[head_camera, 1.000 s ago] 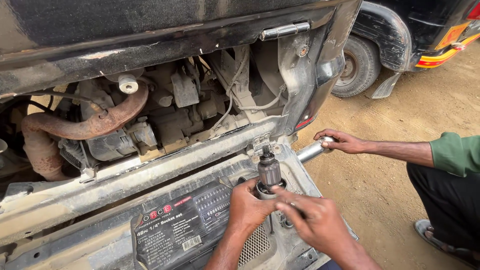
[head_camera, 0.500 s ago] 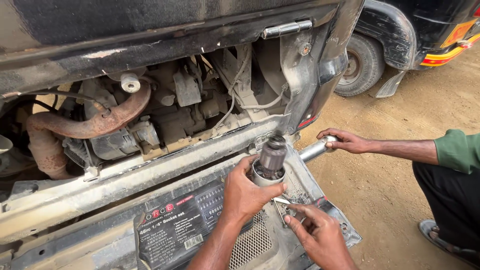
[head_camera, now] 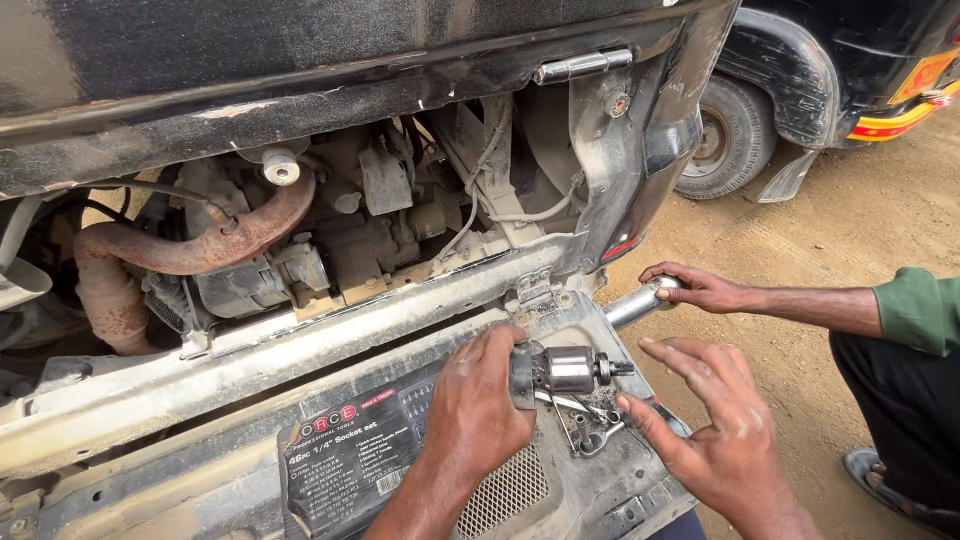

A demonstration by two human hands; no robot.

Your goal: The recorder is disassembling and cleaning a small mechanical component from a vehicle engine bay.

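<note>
The left hand point(head_camera: 478, 400) is wrapped around the dark end of a small motor point(head_camera: 562, 371), fingers pressed together over it, holding it level above the lowered hatch point(head_camera: 600, 490). The motor's silver body and short shaft stick out to the right of this hand, pointing at the right hand point(head_camera: 708, 425). The right hand is spread, palm down, fingers loose and gripping nothing; its thumb tip sits just below the shaft, near a wrench point(head_camera: 600, 437) that lies on the hatch under the motor. Below and left of the left hand, a black socket-set case point(head_camera: 345, 455) rests flat on the hatch, and a mesh vent point(head_camera: 505, 490) shows just under the left wrist. Above both hands the engine bay stands open, with a rusty pipe point(head_camera: 190, 250) curving across it. To the right of the right hand, another person's hand point(head_camera: 695, 287), on an arm with a green sleeve point(head_camera: 920, 310), rests on a silver tube point(head_camera: 635, 303) at the hatch corner. Beyond, a wheel point(head_camera: 722, 140) stands on the dirt ground.
</note>
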